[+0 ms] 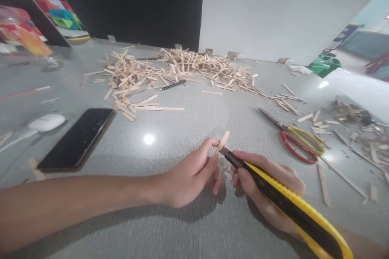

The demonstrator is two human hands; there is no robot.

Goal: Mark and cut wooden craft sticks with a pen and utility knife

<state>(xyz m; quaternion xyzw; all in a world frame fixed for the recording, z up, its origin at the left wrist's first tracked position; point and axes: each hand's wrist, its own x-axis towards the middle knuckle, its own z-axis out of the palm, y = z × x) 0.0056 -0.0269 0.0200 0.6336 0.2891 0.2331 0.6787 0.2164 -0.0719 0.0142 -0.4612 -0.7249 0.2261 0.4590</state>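
Between thumb and fingers, my left hand (194,174) pinches a short wooden craft stick (224,139), its rounded end pointing up and away. My right hand (270,178) is wrapped round a yellow and black utility knife (291,206). The knife's blade tip meets the stick close to my left fingertips; whether it cuts into the wood I cannot tell. Both hands are just above the grey table (127,222). To their right lie scissors (291,137) with one red and one yellow handle, blades pointing away.
A heap of craft sticks (182,66) spreads along the back, with a black pen (173,85) before it. On the left lie a phone (77,139) and a white computer mouse (47,122). Stick offcuts (361,129) litter the right side. A plastic bottle (33,40) stands far left.
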